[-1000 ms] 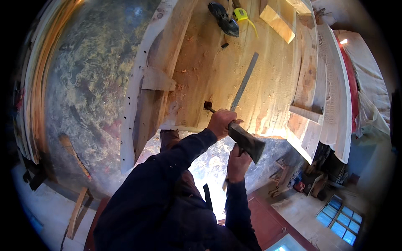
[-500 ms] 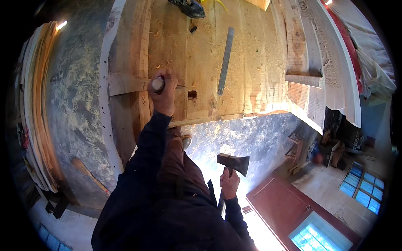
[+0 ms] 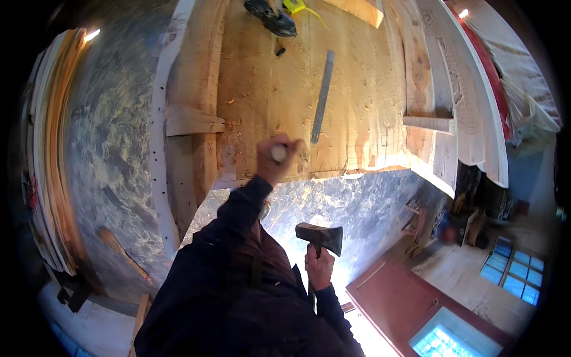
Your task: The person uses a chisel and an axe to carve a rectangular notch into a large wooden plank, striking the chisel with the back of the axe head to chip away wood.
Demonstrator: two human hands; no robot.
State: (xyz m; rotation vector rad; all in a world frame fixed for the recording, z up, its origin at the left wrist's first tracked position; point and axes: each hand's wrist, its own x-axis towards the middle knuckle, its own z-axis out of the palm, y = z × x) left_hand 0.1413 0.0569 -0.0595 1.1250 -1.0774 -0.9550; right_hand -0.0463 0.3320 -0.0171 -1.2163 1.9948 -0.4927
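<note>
My left hand [image 3: 269, 168] is a fist over the near edge of the wooden boards [image 3: 369, 101]. Wrapped in it is a chisel, whose round, pale handle end [image 3: 279, 154] faces up; its blade is hidden below the hand. The square hole cut in the board is covered by this hand. Lower and to the right, my right hand [image 3: 320, 271] grips the haft of a hatchet [image 3: 321, 235] just under its dark metal head. The hatchet is held upright in front of my body, apart from the boards. A metal ruler [image 3: 323, 98] lies beyond my left hand.
At the far side lie a dark tool resembling a hand plane [image 3: 272, 19], a yellow tape measure [image 3: 294, 6] and a small black piece [image 3: 280, 52]. Wooden side frames [image 3: 193, 122] flank the boards. A brush [image 3: 122, 253] lies on the floor at left, near stacked planks [image 3: 56, 149].
My left hand has moved right and nearer with the chisel, over the square hole. My right hand and the hatchet have shifted slightly left. The view has also shifted a little.
</note>
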